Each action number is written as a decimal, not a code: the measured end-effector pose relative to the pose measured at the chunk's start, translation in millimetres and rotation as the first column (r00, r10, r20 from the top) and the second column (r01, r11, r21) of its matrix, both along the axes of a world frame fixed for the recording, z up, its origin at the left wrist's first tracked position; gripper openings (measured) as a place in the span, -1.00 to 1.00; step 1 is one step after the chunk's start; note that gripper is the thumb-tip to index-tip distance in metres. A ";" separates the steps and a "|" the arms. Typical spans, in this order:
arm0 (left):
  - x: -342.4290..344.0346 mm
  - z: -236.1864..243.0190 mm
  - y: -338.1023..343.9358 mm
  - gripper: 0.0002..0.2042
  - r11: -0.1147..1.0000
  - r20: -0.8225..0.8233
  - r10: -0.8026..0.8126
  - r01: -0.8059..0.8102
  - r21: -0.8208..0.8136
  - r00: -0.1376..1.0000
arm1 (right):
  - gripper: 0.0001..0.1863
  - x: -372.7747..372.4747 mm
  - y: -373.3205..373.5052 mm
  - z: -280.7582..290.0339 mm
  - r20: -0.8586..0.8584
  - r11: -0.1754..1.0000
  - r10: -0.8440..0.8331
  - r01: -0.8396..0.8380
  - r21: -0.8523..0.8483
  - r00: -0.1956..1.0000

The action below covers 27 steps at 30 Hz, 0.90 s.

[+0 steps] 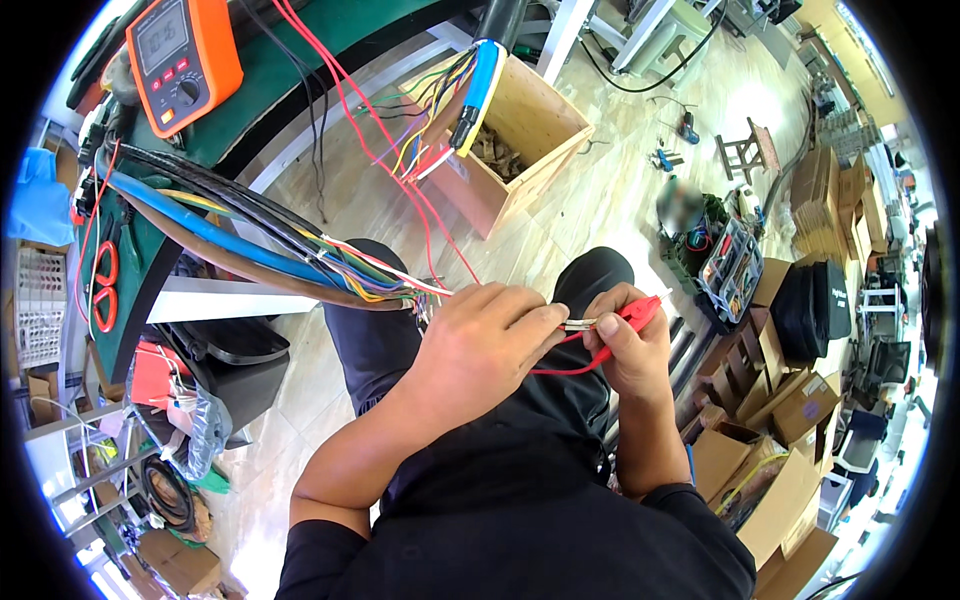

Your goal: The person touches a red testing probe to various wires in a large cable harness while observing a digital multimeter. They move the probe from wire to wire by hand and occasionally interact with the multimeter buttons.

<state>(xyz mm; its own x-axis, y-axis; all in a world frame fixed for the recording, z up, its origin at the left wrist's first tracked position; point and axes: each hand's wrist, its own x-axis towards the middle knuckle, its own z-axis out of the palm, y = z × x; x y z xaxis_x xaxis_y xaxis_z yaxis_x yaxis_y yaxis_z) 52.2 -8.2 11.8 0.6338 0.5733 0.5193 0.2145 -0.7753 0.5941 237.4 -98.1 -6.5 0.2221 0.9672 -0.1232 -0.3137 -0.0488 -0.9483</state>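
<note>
My left hand [490, 340] is closed, its thumb and fingertips pinching the left end of a small, slim metal piece [578, 325]. Closed too, my right hand [628, 350] grips a red-sleeved test clip [640, 312], and its thumb touches the metal piece's other end. A red lead [570, 371] loops below, between the hands. Just left of my left hand lie the stripped ends of a multicoloured wire bundle [375, 285], partly hidden by that hand. Thin red leads [432, 215] run down to it from above.
An orange multimeter [185, 65] and red-handled scissors [104, 288] rest on the green bench [230, 130]. A second cable [482, 85] hangs over a wooden box [540, 125]. Toolbox [730, 265], small stool [747, 150] and cardboard boxes [790, 500] stand to the right. A bag-lined bin [195, 430] is left.
</note>
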 end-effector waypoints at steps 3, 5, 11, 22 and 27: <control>-3.2 -4.3 -4.9 -0.80 1.000 -0.009 -0.005 0.005 -0.030 1.000 | -0.76 -0.8 -0.5 -2.3 0.029 0.999 0.009 -0.008 -0.035 1.000; -5.4 -3.9 -7.6 -0.82 0.998 -0.009 0.022 -0.023 -0.065 1.000 | -0.76 -4.5 -0.4 -3.1 0.003 0.999 0.001 -0.001 -0.048 1.000; -16.4 -4.9 -12.0 -0.91 0.919 0.124 0.098 -0.042 -0.393 0.987 | -0.68 -16.1 7.7 0.6 -0.052 0.977 0.187 -0.180 0.115 0.981; -32.3 -12.7 -17.4 -0.89 0.763 0.158 0.190 -0.045 -0.645 0.969 | -0.86 -46.3 25.5 -4.5 -0.029 0.986 0.152 -0.149 0.079 0.988; -34.1 -9.1 -14.9 -0.88 0.807 0.123 0.148 -0.048 -0.589 0.981 | -0.87 -43.7 23.8 -7.8 0.031 0.985 0.157 -0.158 0.064 0.987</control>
